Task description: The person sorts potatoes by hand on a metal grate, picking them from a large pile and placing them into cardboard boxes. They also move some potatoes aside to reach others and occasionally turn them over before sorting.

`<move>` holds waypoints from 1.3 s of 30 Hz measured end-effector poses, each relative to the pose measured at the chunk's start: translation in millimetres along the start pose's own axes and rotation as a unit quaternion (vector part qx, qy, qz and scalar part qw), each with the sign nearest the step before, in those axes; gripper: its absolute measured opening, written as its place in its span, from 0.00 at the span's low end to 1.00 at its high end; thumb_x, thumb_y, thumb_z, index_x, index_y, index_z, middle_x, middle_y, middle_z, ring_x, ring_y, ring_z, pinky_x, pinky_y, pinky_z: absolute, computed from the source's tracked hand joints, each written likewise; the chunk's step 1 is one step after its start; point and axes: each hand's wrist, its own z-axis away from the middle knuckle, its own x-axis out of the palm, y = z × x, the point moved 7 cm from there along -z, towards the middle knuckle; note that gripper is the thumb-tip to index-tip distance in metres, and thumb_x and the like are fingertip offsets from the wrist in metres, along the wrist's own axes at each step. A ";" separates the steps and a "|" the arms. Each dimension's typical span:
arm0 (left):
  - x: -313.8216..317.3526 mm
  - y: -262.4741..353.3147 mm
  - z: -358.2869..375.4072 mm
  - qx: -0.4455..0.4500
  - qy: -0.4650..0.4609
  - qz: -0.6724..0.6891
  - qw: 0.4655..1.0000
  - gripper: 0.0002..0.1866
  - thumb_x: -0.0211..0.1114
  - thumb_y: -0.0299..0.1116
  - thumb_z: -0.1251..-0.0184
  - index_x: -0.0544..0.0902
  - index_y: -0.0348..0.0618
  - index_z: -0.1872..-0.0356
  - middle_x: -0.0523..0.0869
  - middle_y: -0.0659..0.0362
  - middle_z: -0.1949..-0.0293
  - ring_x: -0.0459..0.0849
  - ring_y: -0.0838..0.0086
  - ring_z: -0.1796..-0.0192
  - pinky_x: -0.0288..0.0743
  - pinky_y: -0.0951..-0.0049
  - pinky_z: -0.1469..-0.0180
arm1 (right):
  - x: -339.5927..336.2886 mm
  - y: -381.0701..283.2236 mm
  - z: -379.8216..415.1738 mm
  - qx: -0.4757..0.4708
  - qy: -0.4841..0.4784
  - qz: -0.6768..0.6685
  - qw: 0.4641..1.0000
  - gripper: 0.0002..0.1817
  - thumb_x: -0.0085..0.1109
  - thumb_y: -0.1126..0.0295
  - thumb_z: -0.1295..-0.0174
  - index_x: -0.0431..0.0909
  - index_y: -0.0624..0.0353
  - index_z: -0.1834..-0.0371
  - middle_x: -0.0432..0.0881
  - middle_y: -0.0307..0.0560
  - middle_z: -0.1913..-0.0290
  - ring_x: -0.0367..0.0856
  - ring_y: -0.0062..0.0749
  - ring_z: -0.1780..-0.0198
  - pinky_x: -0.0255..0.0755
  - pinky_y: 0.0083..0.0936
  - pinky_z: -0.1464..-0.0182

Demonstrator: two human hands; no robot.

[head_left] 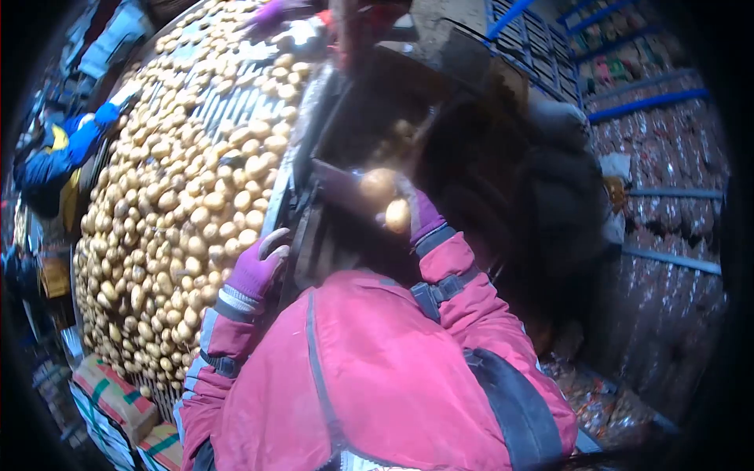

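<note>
Many yellow potatoes (169,212) cover a slatted sorting bed on the left. My left hand (258,267), in a purple glove, is at the bed's right edge beside the potatoes, its fingers apart and nothing in them. On the right, my right hand (416,208), also in a purple glove, is over a dark chute. A potato (397,216) lies against its fingers, and a larger, blurred potato (378,184) is just beyond it. Part of the right fingers is hidden by the potatoes. More blurred potatoes (402,129) show deeper in the chute.
The bed's metal rim (281,188) runs between my hands. A co-worker in blue sleeves (75,153) is at the far left, and another person's purple glove (275,14) reaches in at the top. Printed boxes (118,396) stand lower left. Blue metal frames (648,104) are on the right.
</note>
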 end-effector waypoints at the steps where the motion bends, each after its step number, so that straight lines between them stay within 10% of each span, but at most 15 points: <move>1: 9.0 4.9 -4.9 0.004 -0.009 -0.012 1.000 0.23 0.65 0.33 0.29 0.79 0.38 0.35 0.85 0.57 0.45 0.79 0.77 0.44 0.72 0.76 0.40 | -33.2 6.5 -2.1 -0.026 0.035 0.033 0.999 0.31 0.51 0.42 0.26 0.77 0.58 0.37 0.87 0.50 0.52 0.88 0.38 0.69 0.86 0.31 0.70; 7: 25.9 -0.5 -32.2 0.031 -0.018 -0.081 0.996 0.20 0.61 0.30 0.27 0.80 0.38 0.36 0.85 0.54 0.44 0.82 0.72 0.43 0.74 0.73 0.39 | -136.6 -12.0 52.9 0.061 0.241 -0.237 0.939 0.28 0.54 0.38 0.31 0.80 0.51 0.45 0.87 0.47 0.65 0.84 0.33 0.76 0.80 0.27 0.76; 11: 18.2 20.7 -37.4 0.074 0.057 -0.138 0.986 0.23 0.62 0.34 0.29 0.78 0.37 0.35 0.85 0.53 0.47 0.83 0.72 0.49 0.77 0.73 0.44 | -223.9 -16.6 102.8 0.102 0.359 -0.135 0.918 0.29 0.53 0.40 0.29 0.79 0.55 0.45 0.87 0.49 0.63 0.83 0.34 0.75 0.80 0.28 0.75; 14: -21.7 -2.4 -50.5 0.214 0.220 -0.327 0.894 0.29 0.64 0.38 0.30 0.73 0.35 0.31 0.77 0.43 0.33 0.75 0.55 0.31 0.67 0.60 0.29 | -277.5 -14.9 119.9 0.080 0.407 -0.113 0.903 0.29 0.52 0.41 0.29 0.79 0.56 0.44 0.87 0.49 0.62 0.83 0.34 0.74 0.80 0.28 0.74; 26: -33.1 -78.1 -64.0 0.120 0.145 -0.503 0.843 0.44 0.71 0.45 0.37 0.62 0.41 0.23 0.60 0.44 0.21 0.54 0.48 0.19 0.48 0.55 0.19 | -377.7 -75.5 82.5 -0.086 0.453 0.072 0.885 0.28 0.50 0.44 0.26 0.78 0.59 0.41 0.86 0.50 0.58 0.84 0.33 0.72 0.81 0.28 0.71; 34: -17.5 -32.6 -61.4 0.008 0.139 -0.500 0.855 0.45 0.67 0.55 0.38 0.65 0.38 0.25 0.61 0.39 0.23 0.54 0.49 0.19 0.47 0.54 0.19 | -195.9 -90.1 -13.2 -0.164 0.207 0.090 0.960 0.28 0.49 0.46 0.25 0.77 0.60 0.39 0.86 0.50 0.56 0.84 0.32 0.70 0.81 0.28 0.68; 39: -27.7 -40.9 -48.0 0.090 0.189 -0.437 0.875 0.41 0.64 0.53 0.35 0.68 0.38 0.26 0.64 0.42 0.24 0.57 0.48 0.20 0.50 0.55 0.20 | -8.1 -64.9 -67.7 -0.134 -0.033 0.111 0.984 0.28 0.48 0.48 0.24 0.76 0.62 0.38 0.86 0.50 0.54 0.84 0.31 0.69 0.82 0.27 0.67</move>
